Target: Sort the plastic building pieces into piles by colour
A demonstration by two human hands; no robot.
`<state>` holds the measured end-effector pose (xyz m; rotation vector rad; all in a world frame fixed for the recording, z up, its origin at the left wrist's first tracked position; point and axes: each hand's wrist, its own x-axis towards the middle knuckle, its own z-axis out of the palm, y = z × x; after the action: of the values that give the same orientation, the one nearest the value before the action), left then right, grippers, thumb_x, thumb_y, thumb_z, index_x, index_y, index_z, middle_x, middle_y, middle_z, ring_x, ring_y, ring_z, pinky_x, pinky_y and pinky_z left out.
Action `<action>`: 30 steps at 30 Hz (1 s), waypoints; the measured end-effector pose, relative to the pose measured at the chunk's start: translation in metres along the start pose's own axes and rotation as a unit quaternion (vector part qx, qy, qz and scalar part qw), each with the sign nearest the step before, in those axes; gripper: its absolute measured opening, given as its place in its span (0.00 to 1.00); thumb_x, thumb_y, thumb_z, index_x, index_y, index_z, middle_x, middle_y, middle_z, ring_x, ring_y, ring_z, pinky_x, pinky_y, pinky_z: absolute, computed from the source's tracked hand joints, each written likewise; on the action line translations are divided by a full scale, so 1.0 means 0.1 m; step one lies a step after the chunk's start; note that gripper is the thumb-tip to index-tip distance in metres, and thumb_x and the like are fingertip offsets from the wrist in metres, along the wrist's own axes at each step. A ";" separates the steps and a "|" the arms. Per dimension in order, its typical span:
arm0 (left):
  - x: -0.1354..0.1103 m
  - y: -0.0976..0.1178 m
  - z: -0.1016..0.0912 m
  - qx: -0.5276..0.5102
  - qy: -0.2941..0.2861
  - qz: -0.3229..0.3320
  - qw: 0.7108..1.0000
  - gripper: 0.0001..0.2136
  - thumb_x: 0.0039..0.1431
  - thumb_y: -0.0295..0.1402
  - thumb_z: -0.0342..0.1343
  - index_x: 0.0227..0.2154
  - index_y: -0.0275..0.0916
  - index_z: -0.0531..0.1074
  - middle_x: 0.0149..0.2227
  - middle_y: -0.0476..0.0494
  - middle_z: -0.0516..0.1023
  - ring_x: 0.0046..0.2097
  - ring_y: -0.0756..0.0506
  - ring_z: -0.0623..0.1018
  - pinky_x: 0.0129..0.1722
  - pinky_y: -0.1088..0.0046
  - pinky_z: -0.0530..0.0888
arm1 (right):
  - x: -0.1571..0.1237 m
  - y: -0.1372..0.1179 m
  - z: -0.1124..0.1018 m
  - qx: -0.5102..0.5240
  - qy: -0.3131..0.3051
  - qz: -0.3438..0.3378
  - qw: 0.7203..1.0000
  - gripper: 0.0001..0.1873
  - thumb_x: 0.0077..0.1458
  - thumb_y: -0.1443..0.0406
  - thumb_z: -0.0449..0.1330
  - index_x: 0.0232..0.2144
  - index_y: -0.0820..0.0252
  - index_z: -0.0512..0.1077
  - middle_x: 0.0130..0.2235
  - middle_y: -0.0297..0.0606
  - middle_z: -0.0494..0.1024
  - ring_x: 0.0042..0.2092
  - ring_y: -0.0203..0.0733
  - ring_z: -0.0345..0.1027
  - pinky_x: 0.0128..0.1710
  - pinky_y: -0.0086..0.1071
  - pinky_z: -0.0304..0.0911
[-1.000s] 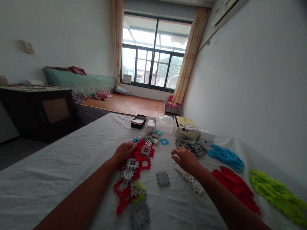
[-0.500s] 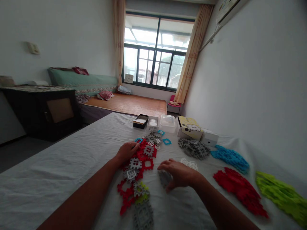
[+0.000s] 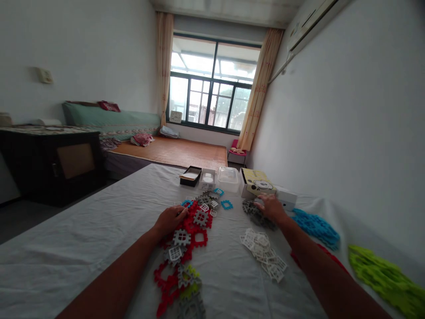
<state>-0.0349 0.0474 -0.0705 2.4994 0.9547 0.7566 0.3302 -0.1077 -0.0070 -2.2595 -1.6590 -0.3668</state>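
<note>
My left hand (image 3: 171, 220) lies at the left edge of a mixed heap of interlocking plastic building pieces, its fingers stretched over the red pieces (image 3: 199, 238). Close to those fingertips is a blue square piece (image 3: 187, 203). Grey window-frame pieces (image 3: 182, 237) and a few yellow-green ones (image 3: 191, 290) overlap the red ones down the heap. On the right, my right hand (image 3: 270, 206) is over the pile of grey pieces (image 3: 257, 215), fingers apart and touching its top; the fingertips partly blur into the pile. White lattice pieces (image 3: 262, 250) lie nearer to me.
Sorted piles of blue (image 3: 317, 228) and yellow-green pieces (image 3: 385, 277) lie on the right; my right forearm covers most of a red pile. Along the back stand a black box (image 3: 190, 176), a clear plastic tub (image 3: 228, 178), a yellow printed box (image 3: 259, 181) and a white box (image 3: 287, 198).
My right hand has moved from the middle of the cloth, where a grey piece was under it, away to the grey pile. The white pieces are now uncovered. My left hand stays at the heap.
</note>
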 end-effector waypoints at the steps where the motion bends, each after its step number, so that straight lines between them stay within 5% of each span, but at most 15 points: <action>1: 0.00 0.00 0.00 -0.001 0.000 -0.004 1.000 0.19 0.61 0.42 0.41 0.28 0.41 0.75 0.30 0.46 0.77 0.34 0.47 0.74 0.36 0.75 0.66 | 0.01 -0.09 0.01 0.011 0.005 -0.016 1.000 0.17 0.53 0.62 0.54 0.43 0.64 0.71 0.51 0.50 0.71 0.54 0.52 0.60 0.51 0.43 0.55; 7: -0.01 0.05 -0.02 -0.007 0.001 -0.004 1.000 0.19 0.60 0.43 0.42 0.25 0.41 0.74 0.29 0.47 0.77 0.34 0.46 0.74 0.36 0.75 0.65 | -0.21 -1.20 0.27 0.160 -0.076 -0.195 0.965 0.16 0.54 0.61 0.53 0.45 0.53 0.70 0.46 0.38 0.75 0.48 0.43 0.66 0.48 0.32 0.60; 10: -0.02 0.08 -0.03 -0.012 -0.002 0.008 1.000 0.19 0.60 0.42 0.41 0.25 0.41 0.73 0.29 0.47 0.77 0.33 0.47 0.74 0.36 0.75 0.65 | -0.30 -1.58 0.40 0.176 -0.081 -0.203 0.960 0.25 0.50 0.59 0.57 0.52 0.46 0.64 0.51 0.37 0.71 0.50 0.44 0.65 0.48 0.30 0.61; 14: -0.02 0.11 -0.05 -0.020 -0.010 -0.001 1.000 0.18 0.60 0.41 0.42 0.24 0.40 0.72 0.29 0.47 0.76 0.33 0.47 0.73 0.35 0.75 0.65 | -0.37 -1.78 0.41 0.159 -0.071 -0.186 0.967 0.30 0.46 0.59 0.59 0.54 0.45 0.63 0.51 0.40 0.70 0.52 0.48 0.63 0.51 0.34 0.59; 18: -0.02 0.10 -0.04 -0.015 -0.011 0.004 1.000 0.18 0.60 0.41 0.41 0.24 0.41 0.72 0.28 0.47 0.76 0.33 0.47 0.73 0.36 0.75 0.65 | -0.38 -1.61 0.24 0.134 -0.057 -0.187 0.971 0.28 0.48 0.54 0.57 0.53 0.44 0.63 0.49 0.38 0.72 0.51 0.48 0.63 0.50 0.35 0.60; 26: -0.01 0.06 -0.01 -0.001 -0.011 0.012 1.000 0.19 0.61 0.41 0.40 0.26 0.40 0.73 0.30 0.46 0.76 0.34 0.47 0.73 0.37 0.74 0.65 | -0.05 -0.31 0.03 -0.024 0.009 0.057 0.998 0.24 0.56 0.53 0.50 0.49 0.61 0.68 0.53 0.49 0.69 0.54 0.54 0.59 0.48 0.45 0.58; 30: -0.02 0.07 -0.03 0.000 0.004 0.006 1.000 0.20 0.62 0.42 0.39 0.26 0.41 0.73 0.30 0.46 0.76 0.35 0.46 0.74 0.37 0.74 0.66 | 0.09 -0.50 0.29 0.020 0.015 -0.033 0.999 0.22 0.58 0.54 0.48 0.50 0.56 0.67 0.59 0.43 0.62 0.58 0.49 0.54 0.51 0.42 0.56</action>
<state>-0.0344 0.0413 -0.0654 2.5065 0.9419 0.7708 0.2856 -0.0737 -0.0253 -2.1631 -1.7148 -0.3771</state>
